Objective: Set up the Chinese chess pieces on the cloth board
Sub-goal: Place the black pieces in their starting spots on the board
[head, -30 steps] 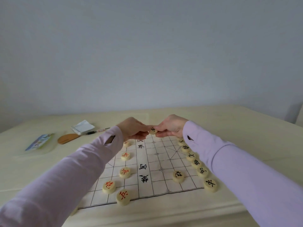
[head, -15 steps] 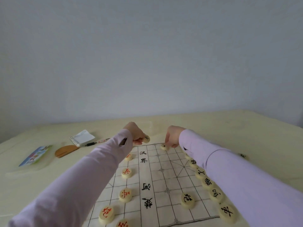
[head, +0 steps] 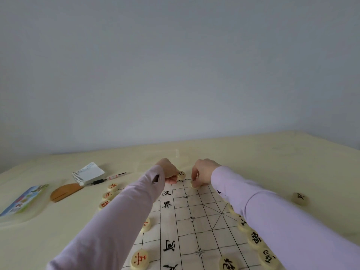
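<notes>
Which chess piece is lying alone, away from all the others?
The black-marked piece on the bare table, right of the right sleeve; the rest lie on or beside the cloth board.

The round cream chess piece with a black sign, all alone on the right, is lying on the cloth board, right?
No. The round cream chess piece with a black sign, all alone on the right, is lying on the pale yellow table, not on the white gridded cloth board. The head view shows plain tabletop all round it.

Cream table (head: pixel 272 156), cloth board (head: pixel 194 221), notepad (head: pixel 88 173), pen (head: pixel 109 178), stray piece (head: pixel 299 198)
</notes>
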`<state>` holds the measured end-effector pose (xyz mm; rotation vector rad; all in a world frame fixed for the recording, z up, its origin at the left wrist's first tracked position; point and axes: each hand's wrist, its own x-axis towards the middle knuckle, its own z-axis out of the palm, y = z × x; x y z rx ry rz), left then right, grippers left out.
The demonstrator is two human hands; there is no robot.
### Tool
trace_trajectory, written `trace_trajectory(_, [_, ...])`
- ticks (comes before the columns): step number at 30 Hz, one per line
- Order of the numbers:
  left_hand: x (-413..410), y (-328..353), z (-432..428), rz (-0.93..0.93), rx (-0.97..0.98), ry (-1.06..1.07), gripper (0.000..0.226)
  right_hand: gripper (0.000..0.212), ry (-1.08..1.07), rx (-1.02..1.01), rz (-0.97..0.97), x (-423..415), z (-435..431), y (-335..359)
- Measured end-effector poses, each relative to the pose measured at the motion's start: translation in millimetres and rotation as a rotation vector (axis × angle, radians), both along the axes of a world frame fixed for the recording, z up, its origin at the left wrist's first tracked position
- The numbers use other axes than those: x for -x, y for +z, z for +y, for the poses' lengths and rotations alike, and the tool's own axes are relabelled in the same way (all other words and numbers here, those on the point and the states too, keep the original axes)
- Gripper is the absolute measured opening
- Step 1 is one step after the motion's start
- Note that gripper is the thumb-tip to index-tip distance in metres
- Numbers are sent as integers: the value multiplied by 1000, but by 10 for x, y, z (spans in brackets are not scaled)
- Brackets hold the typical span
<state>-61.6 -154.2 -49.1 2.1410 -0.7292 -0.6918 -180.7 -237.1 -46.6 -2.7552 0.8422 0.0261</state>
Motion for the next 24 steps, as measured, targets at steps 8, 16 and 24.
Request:
trace_trajectory(8, [-2,-103,-83,-11,-34,2,12,33,-22,24,-17,-34,-81,-54])
trace_trajectory(16, [87,-54,-79,-280,-32,46,19,33,-55,52,-24,-60,-79,-93])
trace_trajectory(24, [299,62,48,-288,196,7,17,50,-157,-124,-224,215,-45,72])
